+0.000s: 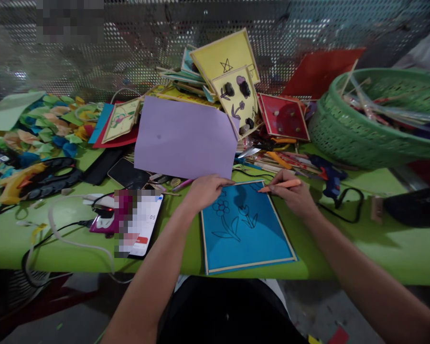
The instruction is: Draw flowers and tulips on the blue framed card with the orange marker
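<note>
A blue card (251, 248) with thin wooden strips along its edges lies on the green table in front of me. Black outlines of flowers and leaves are drawn on it, and a wavy line shows near its upper right corner. My left hand (208, 190) rests over the card's upper left corner, fingers stretched along the top edge. In my right hand (294, 195) is an orange pen (281, 185), pinched between the fingers. The pen's tip points left and meets the card near the upper right, by the wavy line.
Behind the card lie a purple sheet (186, 136), framed drawings (238, 102) and scissors (251, 152). At right stand a green basket (347, 129) and a glue gun (327, 177). Leftward are a lit phone (143, 229), a power strip (103, 222) with cables, and paper scraps (50, 119).
</note>
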`<state>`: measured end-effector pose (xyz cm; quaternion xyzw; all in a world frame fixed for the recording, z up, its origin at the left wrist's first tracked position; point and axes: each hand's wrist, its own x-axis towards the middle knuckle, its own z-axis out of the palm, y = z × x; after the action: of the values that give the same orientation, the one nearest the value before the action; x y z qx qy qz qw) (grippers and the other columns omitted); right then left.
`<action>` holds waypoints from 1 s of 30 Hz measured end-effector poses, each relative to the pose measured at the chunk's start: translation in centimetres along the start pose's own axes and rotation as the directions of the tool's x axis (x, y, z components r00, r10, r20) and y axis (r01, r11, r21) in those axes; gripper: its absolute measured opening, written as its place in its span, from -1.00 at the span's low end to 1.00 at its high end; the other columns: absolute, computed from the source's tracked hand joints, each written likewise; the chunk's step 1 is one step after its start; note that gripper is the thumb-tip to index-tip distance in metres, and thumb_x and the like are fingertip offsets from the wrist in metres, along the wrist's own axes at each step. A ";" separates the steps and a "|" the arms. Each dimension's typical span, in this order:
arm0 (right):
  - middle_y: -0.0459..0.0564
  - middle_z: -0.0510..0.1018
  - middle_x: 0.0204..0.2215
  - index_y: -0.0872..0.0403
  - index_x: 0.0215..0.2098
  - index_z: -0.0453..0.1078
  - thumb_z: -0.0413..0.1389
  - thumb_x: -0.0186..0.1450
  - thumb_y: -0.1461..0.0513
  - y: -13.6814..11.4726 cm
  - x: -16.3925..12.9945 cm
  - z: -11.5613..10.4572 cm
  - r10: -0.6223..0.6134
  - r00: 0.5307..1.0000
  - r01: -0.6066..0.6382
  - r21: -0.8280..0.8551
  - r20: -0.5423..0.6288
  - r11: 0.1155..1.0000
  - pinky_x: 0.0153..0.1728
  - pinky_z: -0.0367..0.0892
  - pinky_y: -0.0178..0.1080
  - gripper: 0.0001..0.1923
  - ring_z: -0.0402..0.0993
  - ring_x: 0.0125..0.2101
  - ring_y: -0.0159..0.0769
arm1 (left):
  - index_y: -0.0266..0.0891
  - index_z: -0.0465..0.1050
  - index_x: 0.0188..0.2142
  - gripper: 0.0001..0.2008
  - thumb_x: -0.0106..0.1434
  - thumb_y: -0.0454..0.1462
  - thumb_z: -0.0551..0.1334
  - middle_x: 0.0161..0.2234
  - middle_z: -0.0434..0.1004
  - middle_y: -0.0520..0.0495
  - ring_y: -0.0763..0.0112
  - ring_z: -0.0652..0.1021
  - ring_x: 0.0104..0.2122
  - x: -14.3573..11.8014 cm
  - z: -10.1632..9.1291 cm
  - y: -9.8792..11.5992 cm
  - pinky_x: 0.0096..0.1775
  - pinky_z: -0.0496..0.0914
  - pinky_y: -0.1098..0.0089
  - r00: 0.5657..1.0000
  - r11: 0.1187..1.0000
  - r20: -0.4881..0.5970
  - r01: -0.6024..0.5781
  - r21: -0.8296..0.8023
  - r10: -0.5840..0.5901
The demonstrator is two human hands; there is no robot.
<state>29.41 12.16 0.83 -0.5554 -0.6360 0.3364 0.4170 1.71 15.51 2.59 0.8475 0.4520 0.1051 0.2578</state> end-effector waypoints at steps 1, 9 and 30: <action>-0.09 0.48 -0.54 0.01 -0.48 0.38 0.19 0.14 0.19 0.0 0.0 0.0 0.002 1.000 -0.002 -0.003 0.003 1.000 -0.39 0.25 -0.18 -0.91 0.40 -0.46 -0.23 | -0.02 0.57 0.12 -0.53 0.36 -0.43 0.07 0.11 0.61 0.04 0.28 0.60 0.05 0.0 0.0 0.0 0.09 0.46 0.28 1.000 1.000 -0.001 -0.002 0.000 0.002; -0.12 0.47 -0.56 0.01 -0.49 0.38 0.21 0.12 0.19 0.0 0.0 0.0 0.022 1.000 -0.022 -0.005 -0.001 1.000 -0.41 0.23 -0.20 -0.90 0.37 -0.48 -0.27 | -0.05 0.56 0.13 -0.52 0.36 -0.42 0.07 0.12 0.61 0.03 0.27 0.59 0.07 0.1 0.2 -0.3 0.11 0.44 0.26 1.000 1.000 -0.005 -0.025 0.006 0.025; -0.11 0.44 -0.59 0.00 -0.54 0.37 0.16 0.07 0.22 -0.2 0.1 -0.3 0.018 0.998 -0.020 -0.028 -0.060 0.999 -0.44 0.21 -0.18 -0.93 0.33 -0.51 -0.27 | -0.02 0.56 0.13 -0.52 0.35 -0.43 0.08 0.11 0.61 0.04 0.26 0.60 0.05 0.1 0.2 -0.4 0.09 0.45 0.25 0.999 0.999 -0.008 -0.032 0.006 0.032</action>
<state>29.59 12.25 1.18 -0.5772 -0.6225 0.3146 0.4247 1.61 15.68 2.18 0.8550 0.4396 0.1113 0.2517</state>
